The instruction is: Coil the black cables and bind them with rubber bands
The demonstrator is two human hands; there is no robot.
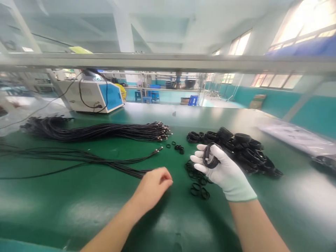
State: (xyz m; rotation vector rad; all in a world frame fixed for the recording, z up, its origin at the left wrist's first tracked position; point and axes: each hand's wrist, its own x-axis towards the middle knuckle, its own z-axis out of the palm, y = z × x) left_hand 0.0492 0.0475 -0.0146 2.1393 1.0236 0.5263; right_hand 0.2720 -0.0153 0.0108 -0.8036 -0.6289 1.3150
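My right hand (223,168), in a white glove with a pale green cuff, holds a small coiled black cable (211,161) upright between thumb and palm, its fingers extended to the left. My bare left hand (154,183) is closed just above the table, thumb and fingers pressed together; whatever is in them is hidden. Loose black cables (123,169) run from the left up to that hand, their ends partly behind it. Below the coil lie several black rubber-like rings (200,190). A few more small rings (179,149) sit between the hands, farther back.
A thick bundle of straight black cables (105,131) stretches across the back left of the green table (78,210). Coiled cables (244,150) are heaped at the right. Behind stands a white and blue machine (96,96). A metal rail (162,61) crosses above the table.
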